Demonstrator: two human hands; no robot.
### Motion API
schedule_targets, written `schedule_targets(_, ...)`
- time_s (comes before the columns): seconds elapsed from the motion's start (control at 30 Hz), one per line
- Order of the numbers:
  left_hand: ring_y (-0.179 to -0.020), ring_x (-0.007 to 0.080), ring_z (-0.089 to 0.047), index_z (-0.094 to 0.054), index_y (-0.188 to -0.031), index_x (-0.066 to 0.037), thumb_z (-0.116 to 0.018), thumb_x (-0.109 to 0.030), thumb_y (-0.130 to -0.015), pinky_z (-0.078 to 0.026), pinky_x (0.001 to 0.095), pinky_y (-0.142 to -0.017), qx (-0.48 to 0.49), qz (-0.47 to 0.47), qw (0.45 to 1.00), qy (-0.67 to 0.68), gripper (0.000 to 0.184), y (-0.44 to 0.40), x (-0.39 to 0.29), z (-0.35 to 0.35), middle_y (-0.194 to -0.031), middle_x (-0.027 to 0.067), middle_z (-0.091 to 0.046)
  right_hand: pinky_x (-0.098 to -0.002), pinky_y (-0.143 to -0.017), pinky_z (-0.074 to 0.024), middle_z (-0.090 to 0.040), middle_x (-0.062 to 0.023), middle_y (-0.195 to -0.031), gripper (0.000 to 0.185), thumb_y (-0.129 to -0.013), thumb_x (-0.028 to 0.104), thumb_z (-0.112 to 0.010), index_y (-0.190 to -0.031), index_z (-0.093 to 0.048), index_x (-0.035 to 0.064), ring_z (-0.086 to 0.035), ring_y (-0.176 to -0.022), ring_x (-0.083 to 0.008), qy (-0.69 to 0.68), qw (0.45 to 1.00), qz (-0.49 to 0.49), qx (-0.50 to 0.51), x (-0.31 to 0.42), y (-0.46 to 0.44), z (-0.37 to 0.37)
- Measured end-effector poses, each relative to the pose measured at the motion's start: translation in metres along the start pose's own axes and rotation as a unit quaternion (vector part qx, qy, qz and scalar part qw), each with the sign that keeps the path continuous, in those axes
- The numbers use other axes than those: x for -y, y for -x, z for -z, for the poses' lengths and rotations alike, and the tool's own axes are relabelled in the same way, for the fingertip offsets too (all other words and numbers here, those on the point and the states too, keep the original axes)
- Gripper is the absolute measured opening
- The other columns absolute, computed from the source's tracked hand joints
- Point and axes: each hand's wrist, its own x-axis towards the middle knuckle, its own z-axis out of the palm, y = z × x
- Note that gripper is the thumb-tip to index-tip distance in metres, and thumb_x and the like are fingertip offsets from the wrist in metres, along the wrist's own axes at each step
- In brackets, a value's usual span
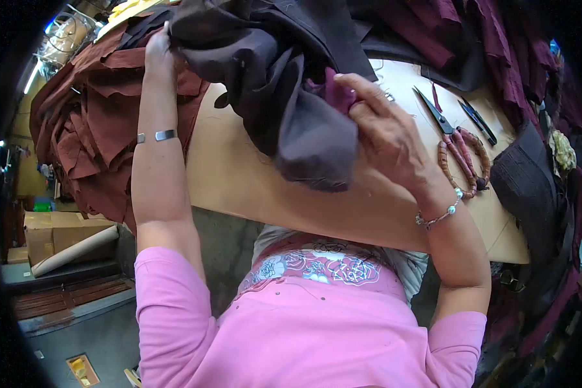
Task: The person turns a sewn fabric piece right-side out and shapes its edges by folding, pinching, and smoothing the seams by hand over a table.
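Observation:
Dark brown-black fabric (258,84) hangs in loose folds between my two hands, over the near part of the table. My left hand (159,50) is raised at the upper left and closed on the fabric's edge; its fingers are partly hidden. At the right of the folds, my right hand (388,132) pinches a small purple piece of cloth (340,94) between thumb and fingers. The dark fabric's lower end drops just left of that hand. Scissors (443,123) with wrapped handles lie on the table to the right of my right hand.
A tan tabletop (239,174) curves in front of me. Reddish-brown fabric (103,123) is heaped over its left side, and purple fabric (504,58) hangs at the right. Small black thread snips (478,121) lie beyond the scissors. A cardboard box (64,229) stands lower left.

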Motion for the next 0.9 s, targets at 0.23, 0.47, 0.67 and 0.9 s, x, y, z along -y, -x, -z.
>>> schedule_targets(0.23, -0.069, 0.0167, -0.052, -0.052, -0.097, -0.002, -0.045, -0.019, -0.087, -0.044, 0.0274, -0.062, -0.105, 0.243, 0.895, 0.36, 0.021, -0.027, 0.086, 0.072, -0.092, 0.0114, -0.057, -0.0366, -0.068, -0.047, -0.053, -0.0132, -0.104, 0.021, -0.063, 0.004, -0.058, -0.084, -0.052, 0.0034, -0.056, -0.083, -0.0312, 0.048, 0.999, -0.015, 0.003, -0.028, 0.002, 0.024)
schedule_targets(0.47, -0.094, 0.0177, -0.05, -0.047, -0.115, -0.008, -0.054, -0.025, -0.082, -0.04, 0.0298, -0.081, 0.057, 0.033, 0.977, 0.201, 0.038, 0.071, -0.09, -0.039, -0.11, 0.008, -0.05, -0.0331, -0.068, -0.0449, -0.056, -0.0142, -0.096, 0.016, -0.068, 0.001, -0.057, -0.083, -0.053, -0.0016, -0.055, -0.082, -0.0311, -0.102, 0.988, -0.109, -0.028, -0.02, -0.002, 0.018)
schedule_targets(0.67, -0.105, 0.0302, -0.047, -0.047, -0.113, -0.009, -0.063, -0.009, -0.068, -0.037, 0.0342, -0.089, 0.153, -0.271, 0.933, -0.181, 0.048, 0.057, -0.059, -0.059, -0.113, 0.0138, -0.048, -0.025, -0.076, -0.0419, -0.055, -0.01, -0.098, 0.014, -0.077, 0.001, -0.051, -0.09, -0.054, -0.0038, -0.054, -0.082, -0.0193, -0.207, 0.968, -0.142, -0.01, -0.022, -0.004, 0.03)
schedule_targets(0.9, -0.068, 0.0231, -0.06, -0.06, -0.078, 0.006, -0.054, -0.001, -0.072, -0.046, 0.0309, -0.064, -0.018, -0.26, 0.944, -0.202, 0.011, 0.01, -0.115, 0.0, -0.074, 0.0148, -0.063, -0.0198, -0.072, -0.0444, -0.058, -0.0028, -0.089, 0.022, -0.081, 0.005, -0.048, -0.101, -0.055, -0.0023, -0.056, -0.076, -0.0069, -0.571, 0.751, -0.331, -0.005, -0.035, 0.006, 0.039)
